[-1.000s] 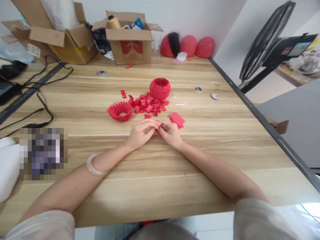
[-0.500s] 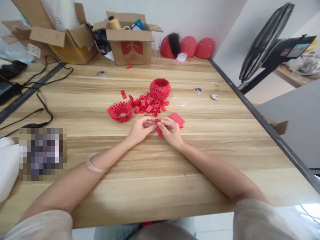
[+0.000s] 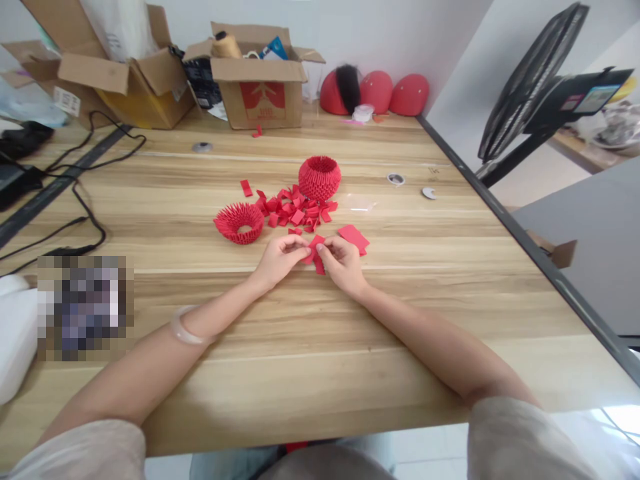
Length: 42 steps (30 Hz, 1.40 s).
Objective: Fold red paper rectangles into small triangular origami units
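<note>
The left hand (image 3: 280, 260) and right hand (image 3: 344, 265) are both pinching a piece of red paper (image 3: 315, 244), smack in mid-frame. A pile of folded bits (image 3: 296, 215) is sitting just above, and a spiky red bowl (image 3: 231, 225) is resting left of center.

Left of the red-printed cardboard box (image 3: 265, 100), from whose top a tan thread cone (image 3: 227, 46) pokes, stands a larger open carton (image 3: 147, 100), with black cables (image 3: 73, 251) nearer the front, while three red domes (image 3: 376, 92) sit to the box's right and a black fan (image 3: 533, 87) farther right.
</note>
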Motion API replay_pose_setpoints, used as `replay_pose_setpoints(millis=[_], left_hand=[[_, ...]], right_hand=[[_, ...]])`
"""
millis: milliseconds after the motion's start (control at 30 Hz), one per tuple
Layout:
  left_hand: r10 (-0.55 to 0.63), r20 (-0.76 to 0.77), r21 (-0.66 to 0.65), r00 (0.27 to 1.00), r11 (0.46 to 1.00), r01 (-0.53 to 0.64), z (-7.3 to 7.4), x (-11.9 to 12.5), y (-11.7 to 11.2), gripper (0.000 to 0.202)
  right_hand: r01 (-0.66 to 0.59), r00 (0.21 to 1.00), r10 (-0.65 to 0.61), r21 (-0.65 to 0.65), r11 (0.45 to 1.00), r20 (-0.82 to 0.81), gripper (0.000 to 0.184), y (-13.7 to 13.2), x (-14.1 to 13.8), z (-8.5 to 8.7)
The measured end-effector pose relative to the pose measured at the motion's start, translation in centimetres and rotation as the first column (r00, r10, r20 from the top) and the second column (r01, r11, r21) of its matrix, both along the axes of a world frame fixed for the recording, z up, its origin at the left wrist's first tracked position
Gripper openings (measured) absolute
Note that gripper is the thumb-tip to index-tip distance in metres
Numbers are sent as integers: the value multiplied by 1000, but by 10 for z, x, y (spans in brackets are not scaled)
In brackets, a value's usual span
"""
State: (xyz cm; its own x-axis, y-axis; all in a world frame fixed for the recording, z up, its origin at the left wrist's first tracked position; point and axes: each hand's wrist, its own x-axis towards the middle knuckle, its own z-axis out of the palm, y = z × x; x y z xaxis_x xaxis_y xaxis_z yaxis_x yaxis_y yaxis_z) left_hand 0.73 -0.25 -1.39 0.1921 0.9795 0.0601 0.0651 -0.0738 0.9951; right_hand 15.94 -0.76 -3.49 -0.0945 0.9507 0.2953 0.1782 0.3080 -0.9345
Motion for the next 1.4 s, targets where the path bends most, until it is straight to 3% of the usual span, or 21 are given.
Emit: replay_pose_setpoints(millis=[233, 400, 567, 733, 900, 1167, 1400], left_hand=[[-116, -40, -60, 992, 992, 113, 0, 0, -2, 22], [-33, 24, -95, 999, 995, 35, -2, 1, -1, 26], [-5, 135, -96, 991, 995, 18, -2, 1, 0, 24], [-10, 145, -121, 989, 992, 27, -1, 0, 0, 24], [-36, 82, -112, 996, 993, 45, 0, 1, -1, 23], [-53, 36, -125, 998, 990, 58, 3, 1, -2, 30], [-33, 60, -114, 998, 993, 40, 3, 1, -3, 27]], right_hand=[[-41, 997, 41, 7, 999, -63, 22, -2, -1, 5], [-59, 995, 58, -22, 998, -76, 23, 0, -1, 0], [-100, 987, 96, -26, 995, -128, 23, 0, -2, -1], [-91, 980, 81, -45, 995, -184, 22, -1, -3, 0], [3, 995, -2, 8, 1000, -100, 19, -1, 0, -2], [7, 1000, -5, 93, 996, -29, 13, -2, 0, 0], [4, 1000, -2, 81, 997, -21, 12, -4, 0, 2]])
